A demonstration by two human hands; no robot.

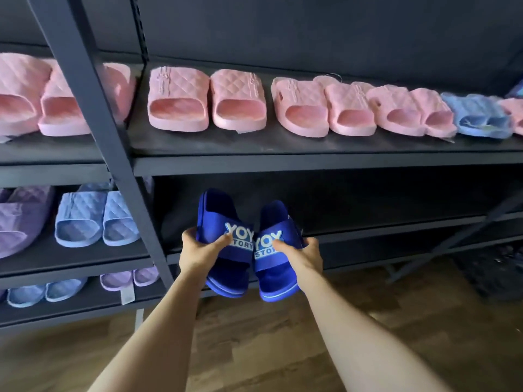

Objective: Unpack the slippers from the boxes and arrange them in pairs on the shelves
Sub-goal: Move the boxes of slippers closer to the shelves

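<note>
I hold two dark blue slippers with white lettering on their straps, side by side in front of the dark lower shelf (368,230). My left hand (199,250) grips the left slipper (223,273), thumb on its strap. My right hand (301,253) grips the right slipper (276,281) the same way. Both slippers point toes away from me, tilted up toward the shelf opening. No boxes are in view.
The upper shelf (283,149) carries several pink slippers in pairs (206,100) and a light blue pair (481,117) at the right. The left rack holds pink, purple and light blue pairs (96,219). A slanted metal post (113,154) stands between racks. Wooden floor (254,335) lies below.
</note>
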